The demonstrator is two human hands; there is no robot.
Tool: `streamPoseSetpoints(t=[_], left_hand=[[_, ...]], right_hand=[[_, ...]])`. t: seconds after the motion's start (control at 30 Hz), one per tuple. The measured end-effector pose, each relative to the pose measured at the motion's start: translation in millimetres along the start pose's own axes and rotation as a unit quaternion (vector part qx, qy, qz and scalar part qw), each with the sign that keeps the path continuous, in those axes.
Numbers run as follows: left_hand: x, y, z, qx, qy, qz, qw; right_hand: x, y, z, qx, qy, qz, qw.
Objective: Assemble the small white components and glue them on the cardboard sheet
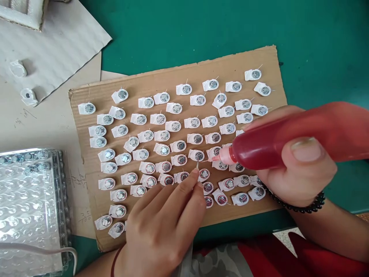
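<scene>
A brown cardboard sheet bears rows of several small white parts, each with a round metal piece and a thin wire. Near the sheet's lower middle, my left hand pinches a thin, pale tool whose tip meets one white part. My right hand is wrapped round a red squeeze bottle, tilted so its nozzle points left. The nozzle tip is over the parts just right of my left fingertips; whether it touches one cannot be made out.
Clear plastic trays with round metal pieces are stacked at the lower left, a pale cable across them. Two loose white parts lie on grey card at the upper left. The tabletop is green.
</scene>
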State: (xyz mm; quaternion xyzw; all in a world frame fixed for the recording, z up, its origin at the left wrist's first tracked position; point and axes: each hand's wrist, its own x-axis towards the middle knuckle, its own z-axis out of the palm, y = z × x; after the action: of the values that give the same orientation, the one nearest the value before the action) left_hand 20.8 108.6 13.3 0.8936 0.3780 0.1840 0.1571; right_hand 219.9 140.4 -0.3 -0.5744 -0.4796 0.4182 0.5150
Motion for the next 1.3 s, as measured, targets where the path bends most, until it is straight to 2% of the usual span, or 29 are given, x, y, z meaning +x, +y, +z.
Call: streamPoseSetpoints(t=[0.07, 0.13, 0.23, 0.5, 0.6, 0.77, 0.93, 1.3], left_hand=[[1, 1, 1.4, 0.004, -0.005, 0.001, 1.0], [2, 1, 2.4, 0.004, -0.009, 0.006, 1.0], [3, 2, 2.1, 0.009, -0.014, 0.008, 1.0], [6, 6, 0.8, 0.027, -0.029, 0.004, 0.999], [6, 6, 1.1, 0.03, -0.026, 0.004, 0.999], [6, 5, 0.3, 0.034, -0.022, 0.008, 0.999], [5, 5, -1.3, 0.036, -0.023, 0.007, 0.999], [5, 5, 1.6, 0.019, -0.02, 0.003, 1.0]], right_hand=[[0, 4, 2, 0.04, 0.013, 0.013, 0.999], [-1, 8, 4, 0.054, 0.015, -0.014, 0.998], [-3, 11, 7, 0.046, -0.016, -0.05, 0.998], [-10, 7, 7, -0.035, -0.037, 0.014, 0.999], [-9, 3, 7, -0.071, -0.048, -0.012, 0.996], [-7, 2, 9, -0.057, -0.082, -0.056, 0.993], [-8, 2, 9, -0.099, -0.104, -0.042, 0.989], [-8, 2, 8, -0.157, -0.081, -0.11, 0.978]])
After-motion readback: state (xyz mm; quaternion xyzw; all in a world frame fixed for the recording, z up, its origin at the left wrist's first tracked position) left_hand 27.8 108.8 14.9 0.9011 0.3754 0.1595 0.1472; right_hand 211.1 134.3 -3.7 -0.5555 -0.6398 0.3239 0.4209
